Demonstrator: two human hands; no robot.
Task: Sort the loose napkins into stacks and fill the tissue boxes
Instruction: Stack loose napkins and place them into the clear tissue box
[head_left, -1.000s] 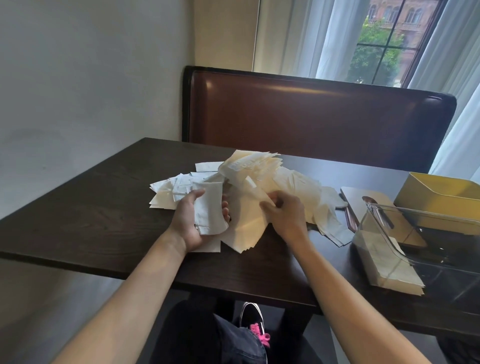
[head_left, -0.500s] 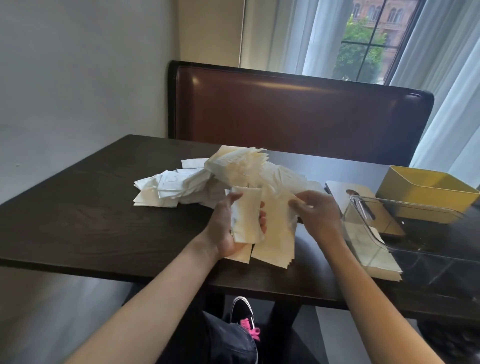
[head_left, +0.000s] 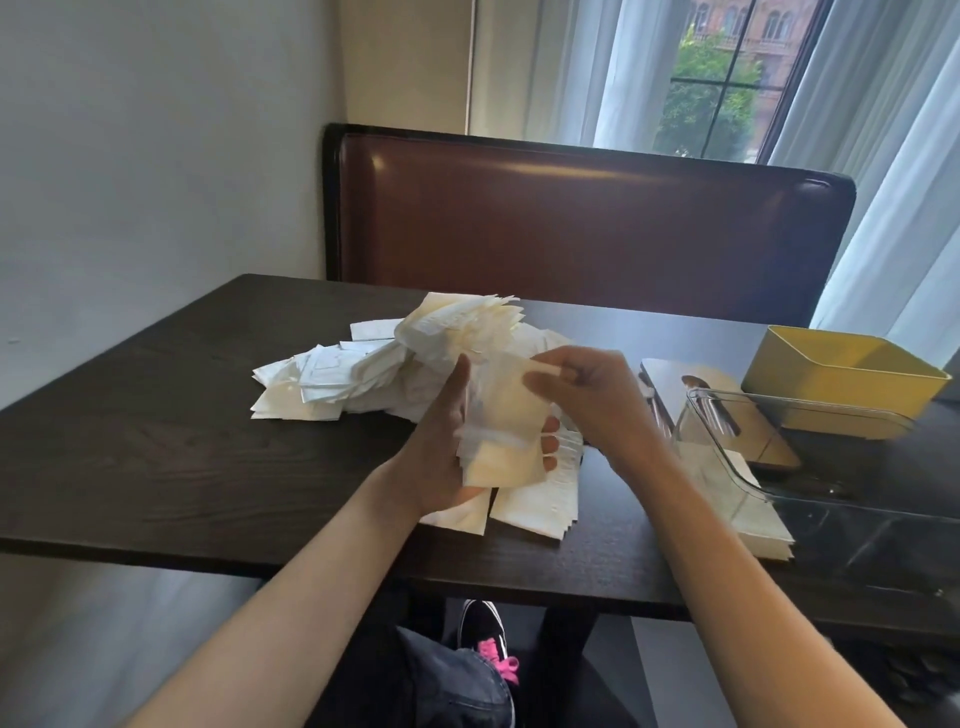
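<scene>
Head view, single frame.

Left hand (head_left: 441, 441): grip curled round a small stack of napkins (head_left: 501, 431), thumb up along the stack's left edge, fingertips (head_left: 549, 442) showing past its right edge. Stack held upright, just above the worktop (head_left: 156, 441).

Right hand (head_left: 587, 395): grip pinching the top right corner of the held stack's front napkin, thumb and forefinger pressed together on it, other fingers curled behind. The two hands are close together, joined by the stack.

Loose napkin pile (head_left: 374, 374): behind and to the left of the left grip, spread in disorder on the worktop, a fanned bundle on its top.

Flat stacks (head_left: 540, 504): directly below both grips, lying on the worktop near its front edge.

Clear tissue box (head_left: 810, 467): right of the right grip, lying tilted; a squared napkin stack (head_left: 748, 514) shows through its wall and at its near end.

Yellow box (head_left: 841, 384): beyond the clear one, further right, open top.

Flat brown panel (head_left: 670, 379): between right grip and yellow box, partly under the clear box.
</scene>
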